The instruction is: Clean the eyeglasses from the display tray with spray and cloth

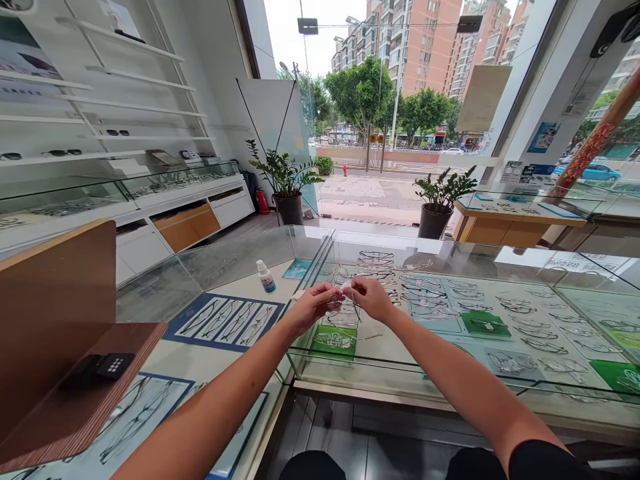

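Note:
My left hand [320, 303] and my right hand [369, 297] meet above the glass counter, both with fingertips pinched together. Between them is a pair of eyeglasses [356, 312], mostly covered by my fingers; a thin temple hangs below my right hand. A small whitish piece [346, 285] shows at the fingertips, too small to make out. Under the glass, beneath my hands, lie rows of eyeglass frames [376, 260] and a green card [334, 341] with a white emblem.
A white spray bottle [266, 277] stands left of my hands, near a blue-bordered display tray [225, 321] of glasses. A brown wooden stand [60, 280] rises at the left. Potted plants [289, 207] flank the doorway. The counter's front edge [400, 393] runs below my arms.

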Motion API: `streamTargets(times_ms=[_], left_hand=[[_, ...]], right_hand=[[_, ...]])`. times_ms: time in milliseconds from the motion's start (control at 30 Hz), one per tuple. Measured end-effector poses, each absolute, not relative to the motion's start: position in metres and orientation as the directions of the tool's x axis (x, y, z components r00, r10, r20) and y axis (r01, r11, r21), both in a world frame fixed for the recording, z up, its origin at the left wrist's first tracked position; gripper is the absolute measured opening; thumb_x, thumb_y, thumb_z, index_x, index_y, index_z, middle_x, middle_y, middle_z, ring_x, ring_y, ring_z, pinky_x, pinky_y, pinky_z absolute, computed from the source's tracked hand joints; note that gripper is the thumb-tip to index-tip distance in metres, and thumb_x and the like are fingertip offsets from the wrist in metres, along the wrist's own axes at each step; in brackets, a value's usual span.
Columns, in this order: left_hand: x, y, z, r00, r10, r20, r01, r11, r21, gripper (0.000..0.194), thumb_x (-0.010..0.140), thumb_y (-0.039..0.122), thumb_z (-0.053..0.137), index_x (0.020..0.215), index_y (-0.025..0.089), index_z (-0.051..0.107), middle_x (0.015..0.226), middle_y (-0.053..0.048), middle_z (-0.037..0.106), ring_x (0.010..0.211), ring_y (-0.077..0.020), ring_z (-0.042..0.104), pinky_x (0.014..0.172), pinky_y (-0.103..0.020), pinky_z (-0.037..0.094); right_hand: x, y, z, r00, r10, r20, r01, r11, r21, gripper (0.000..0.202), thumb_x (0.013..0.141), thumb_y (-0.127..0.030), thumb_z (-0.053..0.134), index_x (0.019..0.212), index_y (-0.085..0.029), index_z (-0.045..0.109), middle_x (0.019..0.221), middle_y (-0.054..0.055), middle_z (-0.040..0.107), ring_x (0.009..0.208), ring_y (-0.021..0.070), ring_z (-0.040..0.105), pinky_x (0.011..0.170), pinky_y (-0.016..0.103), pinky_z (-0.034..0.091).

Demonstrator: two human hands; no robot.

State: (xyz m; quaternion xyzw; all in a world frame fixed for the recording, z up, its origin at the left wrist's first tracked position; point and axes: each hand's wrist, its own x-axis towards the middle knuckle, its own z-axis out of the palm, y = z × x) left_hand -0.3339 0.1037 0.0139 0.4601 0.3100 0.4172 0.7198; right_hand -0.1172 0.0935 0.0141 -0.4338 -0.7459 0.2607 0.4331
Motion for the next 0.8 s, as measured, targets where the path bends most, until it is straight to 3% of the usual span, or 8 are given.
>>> streamTargets(times_ms=[167, 300, 400, 500, 567, 800], left_hand=[[-0.333, 0.106, 0.009, 0.477, 0.878, -0.037, -0.279, 0.190, 0.941, 0.042, 0.072, 0.044, 0.097, 0.083, 0.016, 0.068, 0.089, -0.007, 0.076, 0.073, -0.0130, 0.064, 0.071, -0.026, 0.047], [-0.330, 0.103, 0.011, 0.481, 0.876, -0.024, -0.216, 0.145, 0.966, 0.041, 0.074, 0.045, 0.096, 0.083, 0.016, 0.069, 0.091, -0.007, 0.076, 0.072, -0.0122, 0.061, 0.069, -0.026, 0.044], [-0.328, 0.099, 0.014, 0.431, 0.902, -0.027, -0.235, 0.142, 0.962, 0.043, 0.070, 0.048, 0.097, 0.082, 0.017, 0.070, 0.088, -0.006, 0.074, 0.073, -0.0139, 0.063, 0.070, -0.027, 0.044], [-0.323, 0.096, 0.015, 0.370, 0.929, -0.013, -0.229, 0.104, 0.968, 0.043, 0.069, 0.050, 0.096, 0.081, 0.018, 0.072, 0.075, 0.000, 0.066, 0.065, -0.0117, 0.054, 0.063, -0.026, 0.039], [-0.319, 0.094, 0.015, 0.338, 0.941, 0.017, -0.216, 0.060, 0.974, 0.042, 0.068, 0.051, 0.096, 0.080, 0.018, 0.073, 0.074, 0.001, 0.063, 0.064, -0.0114, 0.051, 0.061, -0.026, 0.037], [-0.309, 0.086, 0.025, 0.232, 0.968, 0.098, -0.208, -0.050, 0.977, 0.036, 0.071, 0.052, 0.093, 0.084, 0.021, 0.080, 0.099, -0.004, 0.073, 0.086, -0.0185, 0.061, 0.075, -0.030, 0.046]], right_hand=[[-0.111, 0.092, 0.027, -0.094, 0.886, 0.455, 0.261, 0.463, -0.847, 0.069, 0.103, -0.080, 0.039, 0.071, -0.023, 0.062, 0.059, -0.002, 0.048, 0.059, 0.0154, 0.047, 0.062, 0.030, 0.036], [-0.109, 0.091, 0.031, 0.022, 0.883, 0.468, 0.254, 0.448, -0.857, 0.073, 0.105, -0.078, 0.034, 0.067, -0.023, 0.062, 0.056, -0.002, 0.047, 0.057, 0.0157, 0.048, 0.064, 0.031, 0.040], [-0.112, 0.090, 0.027, -0.118, 0.908, 0.401, 0.356, 0.416, -0.837, 0.062, 0.103, -0.076, 0.047, 0.079, -0.023, 0.068, 0.061, -0.003, 0.052, 0.060, 0.0153, 0.051, 0.063, 0.030, 0.038], [-0.117, 0.086, 0.021, -0.281, 0.890, 0.359, 0.516, 0.455, -0.725, 0.046, 0.093, -0.069, 0.070, 0.096, -0.023, 0.071, 0.078, -0.002, 0.065, 0.069, 0.0155, 0.057, 0.067, 0.029, 0.040], [-0.120, 0.084, 0.018, -0.312, 0.867, 0.389, 0.571, 0.498, -0.653, 0.042, 0.091, -0.063, 0.076, 0.103, -0.024, 0.071, 0.093, 0.000, 0.070, 0.077, 0.0165, 0.060, 0.071, 0.030, 0.043], [-0.125, 0.077, 0.024, -0.305, 0.766, 0.566, 0.469, 0.638, -0.611, 0.029, 0.096, -0.045, 0.076, 0.113, -0.022, 0.072, 0.109, 0.007, 0.075, 0.098, 0.0224, 0.068, 0.088, 0.036, 0.052]])
